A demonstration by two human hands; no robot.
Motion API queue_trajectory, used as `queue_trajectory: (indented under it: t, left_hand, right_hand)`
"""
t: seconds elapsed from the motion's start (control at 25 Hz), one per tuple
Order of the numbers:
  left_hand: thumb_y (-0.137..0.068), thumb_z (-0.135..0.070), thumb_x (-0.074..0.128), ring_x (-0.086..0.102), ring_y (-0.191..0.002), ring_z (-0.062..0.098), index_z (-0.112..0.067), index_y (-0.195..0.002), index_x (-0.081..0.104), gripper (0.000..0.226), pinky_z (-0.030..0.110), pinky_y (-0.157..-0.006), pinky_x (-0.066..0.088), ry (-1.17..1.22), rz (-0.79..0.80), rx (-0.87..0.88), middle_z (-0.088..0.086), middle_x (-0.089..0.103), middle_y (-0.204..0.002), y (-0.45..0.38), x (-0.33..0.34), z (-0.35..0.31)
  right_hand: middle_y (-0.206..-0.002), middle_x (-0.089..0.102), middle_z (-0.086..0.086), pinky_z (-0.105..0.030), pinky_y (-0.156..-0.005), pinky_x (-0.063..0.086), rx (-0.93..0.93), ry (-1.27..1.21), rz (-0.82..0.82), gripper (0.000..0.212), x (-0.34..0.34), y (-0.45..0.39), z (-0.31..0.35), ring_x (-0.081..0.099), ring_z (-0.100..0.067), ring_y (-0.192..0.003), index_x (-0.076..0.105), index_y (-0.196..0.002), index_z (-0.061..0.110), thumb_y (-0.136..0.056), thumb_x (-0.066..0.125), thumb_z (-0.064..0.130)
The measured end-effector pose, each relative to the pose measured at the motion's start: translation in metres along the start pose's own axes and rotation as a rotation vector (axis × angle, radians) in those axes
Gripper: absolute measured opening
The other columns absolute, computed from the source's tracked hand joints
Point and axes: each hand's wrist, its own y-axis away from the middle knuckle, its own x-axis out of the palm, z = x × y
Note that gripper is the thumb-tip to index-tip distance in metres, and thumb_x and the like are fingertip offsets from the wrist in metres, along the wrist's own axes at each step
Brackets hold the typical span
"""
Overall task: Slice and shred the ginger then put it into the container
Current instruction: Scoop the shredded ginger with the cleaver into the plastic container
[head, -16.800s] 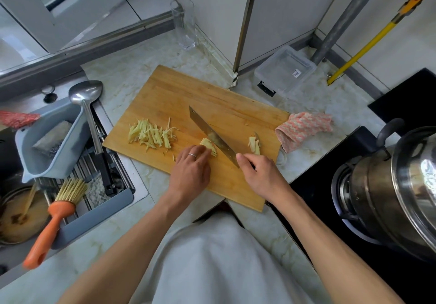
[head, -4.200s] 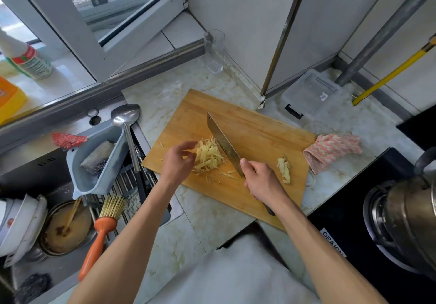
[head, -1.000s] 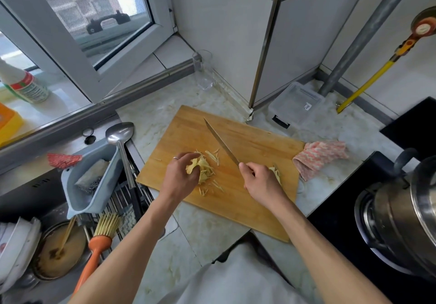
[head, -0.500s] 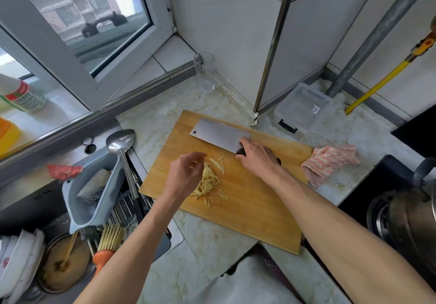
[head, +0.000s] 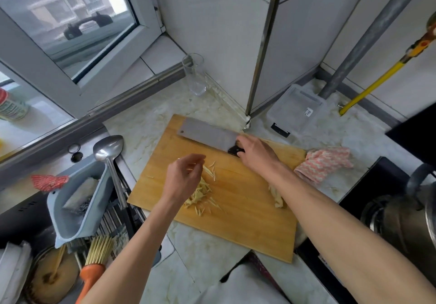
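Fingers (head: 239,143) grasping cleaver (head: 206,136) handle; left hand (head: 182,178) relaxed; container (head: 296,112) holds nothing.

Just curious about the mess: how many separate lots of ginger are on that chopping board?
2. A shredded pile lies under the left hand; an uncut chunk sits beside the right forearm, partly hidden. Loose shreds lie scattered about.

Daylight enters through a grey-framed glass window (head: 70,27) above the pale marble table (head: 146,119); white tiled walls (head: 212,20) meet behind.
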Motion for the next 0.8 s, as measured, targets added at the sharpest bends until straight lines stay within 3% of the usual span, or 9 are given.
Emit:
queue_trajectory:
  t: [0.08, 0.2, 0.28, 0.36, 0.48, 0.64, 0.8]
  left_hand:
    - [-0.096, -0.009, 0.059, 0.065, -0.086, -0.008, -0.015, -0.111, 0.074, 0.023, 0.004, -0.072, 0.048, 0.049, 0.017, -0.008, -0.009, 0.072, -0.097, -0.002, 0.010, -0.011]
    - [-0.096, -0.009, 0.058, 0.068, -0.085, -0.001, -0.016, -0.109, 0.074, 0.022, 0.017, -0.074, 0.055, 0.157, 0.078, -0.042, -0.007, 0.075, -0.097, -0.006, 0.031, -0.030]
    - [-0.096, -0.011, 0.058, 0.070, -0.086, 0.007, -0.018, -0.107, 0.075, 0.021, 0.031, -0.079, 0.058, 0.222, 0.120, -0.077, -0.005, 0.075, -0.094, -0.014, 0.047, -0.044]
    - [-0.096, -0.010, 0.058, 0.070, -0.087, 0.010, -0.020, -0.101, 0.075, 0.021, 0.033, -0.081, 0.057, 0.288, 0.144, -0.106, -0.004, 0.076, -0.092, -0.022, 0.059, -0.057]
    - [-0.097, -0.007, 0.057, 0.071, -0.081, 0.009, -0.021, -0.095, 0.074, 0.022, 0.031, -0.078, 0.053, 0.361, 0.168, -0.122, -0.002, 0.076, -0.091, -0.032, 0.073, -0.074]
    - [-0.097, -0.010, 0.058, 0.070, -0.079, 0.010, -0.018, -0.097, 0.074, 0.018, 0.032, -0.080, 0.055, 0.379, 0.172, -0.149, -0.001, 0.076, -0.090, -0.037, 0.076, -0.084]
    - [-0.097, -0.012, 0.059, 0.071, -0.083, 0.013, -0.018, -0.099, 0.075, 0.018, 0.034, -0.085, 0.055, 0.353, 0.159, -0.204, -0.003, 0.076, -0.089, -0.040, 0.074, -0.080]
  right_hand:
    - [-0.128, 0.059, -0.008, -0.038, -0.088, 0.053, 0.020, -0.054, -0.095, 0.037, -0.020, 0.015, -0.013, 0.061, -0.025, -0.108, 0.053, -0.135, 0.011, -0.099, 0.060, 0.021]
    - [-0.116, 0.063, -0.007, -0.034, -0.081, 0.051, 0.121, -0.068, -0.245, 0.029, -0.049, 0.040, -0.045, 0.061, -0.023, -0.101, 0.060, -0.124, 0.010, -0.099, 0.060, 0.026]
    - [-0.104, 0.064, -0.005, -0.036, -0.076, 0.052, 0.293, -0.138, -0.362, 0.023, -0.062, 0.047, -0.065, 0.061, -0.022, -0.093, 0.064, -0.110, 0.009, -0.099, 0.059, 0.028]
    - [-0.094, 0.066, -0.005, -0.040, -0.075, 0.055, 0.516, -0.340, -0.409, 0.023, -0.069, 0.043, -0.079, 0.063, -0.023, -0.086, 0.065, -0.097, 0.007, -0.098, 0.058, 0.029]
    - [-0.087, 0.070, -0.012, -0.038, -0.068, 0.059, 0.785, -0.661, -0.341, 0.031, -0.070, 0.025, -0.092, 0.071, -0.029, -0.079, 0.064, -0.085, 0.005, -0.098, 0.058, 0.033]
    - [-0.081, 0.069, -0.013, -0.040, -0.070, 0.064, 0.961, -0.936, -0.313, 0.030, -0.054, -0.002, -0.101, 0.072, -0.026, -0.068, 0.062, -0.106, 0.002, -0.099, 0.061, 0.031]
    - [-0.075, 0.064, -0.010, -0.029, -0.054, 0.058, 0.972, -1.234, -0.383, 0.013, -0.054, -0.004, -0.105, 0.063, -0.017, -0.057, 0.063, -0.106, 0.002, -0.100, 0.060, 0.012]
